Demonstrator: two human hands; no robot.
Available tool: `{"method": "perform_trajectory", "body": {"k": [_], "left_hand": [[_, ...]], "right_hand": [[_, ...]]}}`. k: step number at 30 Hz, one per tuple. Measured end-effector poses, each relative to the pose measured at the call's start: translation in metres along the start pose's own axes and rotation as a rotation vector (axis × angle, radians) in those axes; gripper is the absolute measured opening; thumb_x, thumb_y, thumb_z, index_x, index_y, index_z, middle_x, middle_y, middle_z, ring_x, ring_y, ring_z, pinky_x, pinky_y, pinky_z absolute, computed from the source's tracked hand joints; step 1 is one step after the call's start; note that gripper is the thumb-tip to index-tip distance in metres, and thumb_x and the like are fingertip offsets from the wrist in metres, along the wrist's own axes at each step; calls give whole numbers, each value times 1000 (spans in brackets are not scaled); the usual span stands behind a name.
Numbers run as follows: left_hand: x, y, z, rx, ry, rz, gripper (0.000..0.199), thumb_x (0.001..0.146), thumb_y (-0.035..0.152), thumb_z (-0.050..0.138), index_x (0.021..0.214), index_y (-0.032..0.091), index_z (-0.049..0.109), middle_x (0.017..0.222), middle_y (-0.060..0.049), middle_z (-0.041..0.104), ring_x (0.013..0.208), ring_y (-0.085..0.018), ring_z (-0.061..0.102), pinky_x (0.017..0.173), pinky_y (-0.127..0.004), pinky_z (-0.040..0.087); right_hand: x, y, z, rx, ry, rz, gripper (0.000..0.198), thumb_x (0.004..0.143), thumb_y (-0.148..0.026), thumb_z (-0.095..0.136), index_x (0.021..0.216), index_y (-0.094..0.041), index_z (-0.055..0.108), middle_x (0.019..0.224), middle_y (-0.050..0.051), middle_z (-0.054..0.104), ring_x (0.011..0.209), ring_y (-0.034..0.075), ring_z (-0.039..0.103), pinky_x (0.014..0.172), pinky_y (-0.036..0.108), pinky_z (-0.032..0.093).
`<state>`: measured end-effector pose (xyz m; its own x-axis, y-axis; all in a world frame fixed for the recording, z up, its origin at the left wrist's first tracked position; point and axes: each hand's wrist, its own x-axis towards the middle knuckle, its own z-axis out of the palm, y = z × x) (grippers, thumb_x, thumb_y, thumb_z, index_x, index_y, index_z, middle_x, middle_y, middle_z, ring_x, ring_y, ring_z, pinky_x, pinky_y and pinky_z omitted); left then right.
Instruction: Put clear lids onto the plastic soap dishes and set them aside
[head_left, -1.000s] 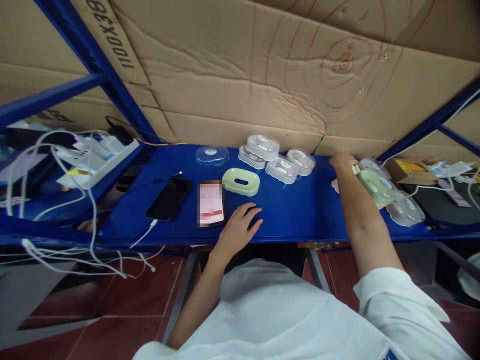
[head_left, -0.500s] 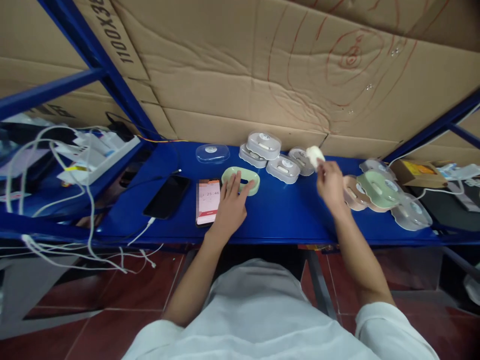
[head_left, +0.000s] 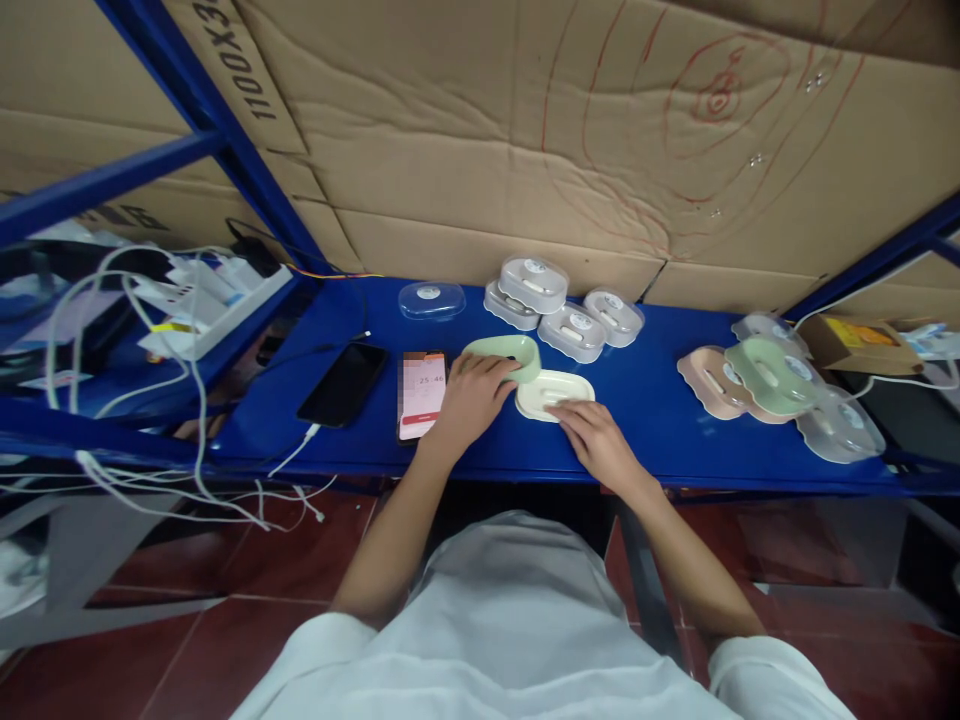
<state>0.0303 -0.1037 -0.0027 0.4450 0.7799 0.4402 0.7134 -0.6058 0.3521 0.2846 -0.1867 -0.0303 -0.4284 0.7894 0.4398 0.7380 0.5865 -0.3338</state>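
Observation:
On the blue shelf, a pale green oval dish (head_left: 527, 352) with a dark slot sits at the middle. My left hand (head_left: 474, 395) lies over its front and left part, fingers curled onto it and covering much of the inside. Just in front and to the right is a cream oval piece (head_left: 576, 386) with a raised middle, close against the green dish. My right hand (head_left: 596, 435) holds this piece by its middle, thumb and fingers drawn together. A clear oval lid (head_left: 432, 300) rests alone behind my left hand.
Several clear-lidded oval boxes (head_left: 574, 330) stand behind. More, in pink, green and grey (head_left: 772, 375), are stacked at the right. A lit phone (head_left: 422, 395) and a dark phone (head_left: 343, 385) lie left, near white cables (head_left: 199, 400). Cardboard (head_left: 480, 130) walls the back.
My right hand has come left and down from the back right, bringing the cream piece beside the green dish. My left hand's fingers have gone from spread to curled.

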Motion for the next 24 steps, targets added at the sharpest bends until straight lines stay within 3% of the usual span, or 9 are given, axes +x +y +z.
{"method": "perform_trajectory", "body": {"k": [5,8,10,13,18,22,24], "left_hand": [[-6,32,8,-53,-59,190,29,110,28,56,137,26,69,133,-6,76,122,-27,70,106,-45,55],[-8,47,14,-45,-110,281,29,111,27,54,137,29,67,133,-5,75,123,-25,69,111,-46,53],[-7,47,16,-33,-113,280,30,110,26,56,138,29,67,137,-7,72,131,-29,66,122,-53,45],[-9,38,18,-25,-118,239,27,108,27,61,133,23,68,138,-13,70,139,-36,61,126,-66,37],[-20,24,17,-85,-186,235,26,108,25,60,131,18,71,139,-15,71,142,-35,61,114,-53,55],[-3,-5,-4,-101,-186,224,29,111,31,56,135,26,71,147,-6,70,137,-24,66,120,-42,51],[21,-35,-21,-64,-135,112,36,111,26,50,142,22,67,151,-11,66,143,-26,60,124,-45,46]], "right_hand": [[0,4,-4,-33,231,53,50,107,-36,61,156,-29,52,145,16,64,143,33,59,117,56,53],[-4,16,-14,-90,150,25,54,106,-39,64,158,-31,51,156,13,60,153,36,51,124,61,46],[-7,24,-18,-85,92,20,51,107,-39,62,157,-31,54,156,12,62,154,35,50,124,61,46],[-10,31,-18,-44,64,34,49,107,-39,62,155,-29,56,157,12,60,156,34,48,126,60,46],[-10,32,-12,-8,8,89,48,111,-37,53,157,-28,55,166,12,52,154,33,51,126,59,47],[-12,32,-7,-46,14,100,48,111,-36,51,158,-30,55,168,11,50,149,33,56,121,57,53],[-13,32,-6,-81,27,89,47,111,-37,52,157,-30,57,167,11,52,148,34,58,119,57,54]]}}
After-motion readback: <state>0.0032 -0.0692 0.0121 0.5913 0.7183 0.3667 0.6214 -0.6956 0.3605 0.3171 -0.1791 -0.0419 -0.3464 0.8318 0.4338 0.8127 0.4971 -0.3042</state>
